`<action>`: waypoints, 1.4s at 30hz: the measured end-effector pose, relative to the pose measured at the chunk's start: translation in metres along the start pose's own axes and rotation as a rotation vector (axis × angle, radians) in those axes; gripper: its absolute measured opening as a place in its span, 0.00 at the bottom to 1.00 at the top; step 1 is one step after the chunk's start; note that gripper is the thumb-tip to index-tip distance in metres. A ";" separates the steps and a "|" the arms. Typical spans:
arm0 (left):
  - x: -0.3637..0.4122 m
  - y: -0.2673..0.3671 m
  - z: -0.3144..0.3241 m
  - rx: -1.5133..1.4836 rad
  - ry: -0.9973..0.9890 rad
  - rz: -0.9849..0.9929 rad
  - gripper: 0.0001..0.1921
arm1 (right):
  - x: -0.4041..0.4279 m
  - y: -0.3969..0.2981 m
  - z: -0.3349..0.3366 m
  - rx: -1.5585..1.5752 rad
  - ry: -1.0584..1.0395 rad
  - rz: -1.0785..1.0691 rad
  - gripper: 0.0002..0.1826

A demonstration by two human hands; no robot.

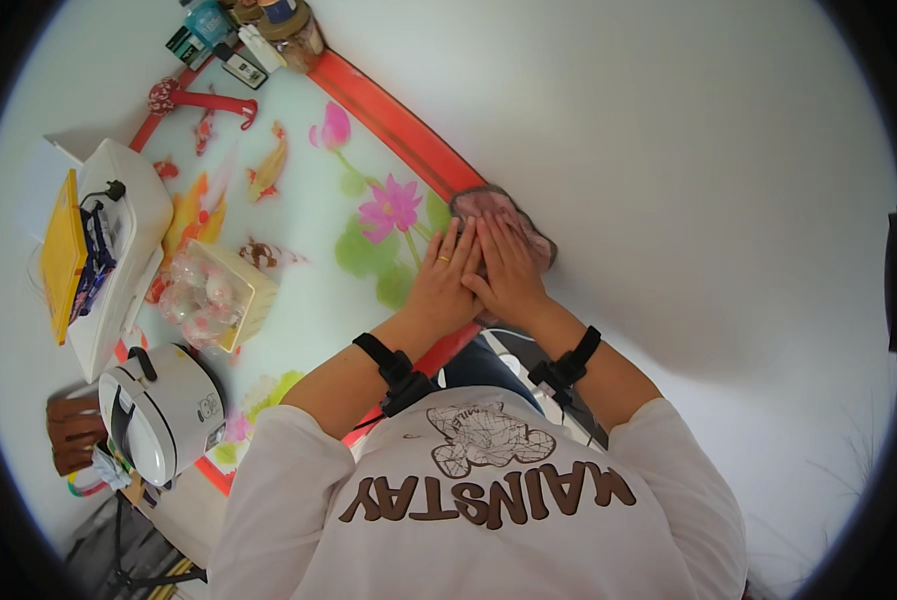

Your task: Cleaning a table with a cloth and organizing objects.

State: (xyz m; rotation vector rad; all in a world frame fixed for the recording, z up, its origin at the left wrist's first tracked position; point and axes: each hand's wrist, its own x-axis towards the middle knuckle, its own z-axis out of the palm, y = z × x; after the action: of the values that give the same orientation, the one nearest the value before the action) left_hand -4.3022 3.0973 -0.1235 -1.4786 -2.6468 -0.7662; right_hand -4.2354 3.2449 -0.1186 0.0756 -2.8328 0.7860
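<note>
A greyish-pink cloth point(532, 232) with a dark edge lies at the near right corner of the table, over the red border of its printed cover point(313, 247). Flat on this cloth rests my right hand point(507, 268), fingers extended, its thumb reaching over to my left hand. My left hand point(448, 281), with a ring on one finger, lies palm down beside it, its fingertips at the cloth's left part. The two hands touch, and neither grips anything that shows. The surfaces under both palms are hidden.
To the left stand a white rice cooker point(160, 412), a cream plastic basket point(257, 304) with clear-wrapped items, and a white container point(145, 202) with packets and a yellow lid point(64, 259). Jars point(291, 37) and bottles crowd the far corner near a red-handled object point(208, 101). A white wall rises at right.
</note>
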 end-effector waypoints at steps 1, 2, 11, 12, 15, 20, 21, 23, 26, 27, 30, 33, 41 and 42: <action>0.007 -0.010 -0.002 0.014 0.005 -0.009 0.35 | 0.019 0.006 0.003 0.008 0.002 -0.015 0.45; 0.014 -0.022 -0.010 0.104 0.011 -0.064 0.35 | 0.041 0.007 0.009 0.052 -0.018 -0.044 0.44; 0.037 -0.109 -0.044 0.373 -0.010 -0.348 0.37 | 0.167 -0.008 0.053 -0.047 -0.038 -0.176 0.42; 0.027 -0.106 -0.044 0.365 -0.050 -0.363 0.37 | 0.157 -0.014 0.057 -0.031 -0.026 -0.177 0.40; -0.012 -0.080 -0.049 0.157 -0.068 -0.288 0.36 | 0.099 -0.035 0.056 -0.020 -0.036 -0.116 0.40; -0.016 -0.057 -0.084 0.087 -0.214 -0.309 0.44 | 0.127 -0.027 0.061 -0.118 -0.072 -0.100 0.40; -0.021 -0.059 -0.087 0.086 -0.203 -0.323 0.44 | 0.155 -0.021 0.070 -0.111 -0.009 -0.094 0.40; -0.029 -0.066 -0.092 0.082 -0.164 -0.382 0.47 | 0.204 -0.011 0.083 -0.118 0.054 -0.092 0.40; -0.035 -0.077 -0.098 0.052 -0.155 -0.435 0.47 | 0.270 -0.008 0.096 -0.054 0.047 -0.078 0.41; -0.032 -0.080 -0.101 0.050 -0.150 -0.439 0.47 | 0.285 -0.010 0.098 -0.047 0.045 -0.095 0.41; -0.016 -0.090 -0.112 0.054 0.005 -0.452 0.48 | 0.304 -0.039 0.103 -0.107 0.037 -0.149 0.40; 0.005 -0.101 -0.121 -0.053 0.242 -0.546 0.46 | 0.282 -0.086 0.095 -0.276 -0.445 -0.519 0.38; 0.024 -0.131 -0.073 -0.039 0.304 -0.641 0.45 | 0.243 -0.072 0.107 -0.146 -0.182 -0.382 0.38; 0.036 -0.140 -0.075 0.078 0.334 -0.673 0.43 | 0.257 -0.066 0.108 -0.160 -0.177 -0.372 0.38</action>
State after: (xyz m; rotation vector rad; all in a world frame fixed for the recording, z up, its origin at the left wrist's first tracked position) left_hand -4.4509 3.0343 -0.1058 -0.3615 -2.8385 -0.8207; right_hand -4.4991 3.1334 -0.1230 0.6552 -2.8991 0.4912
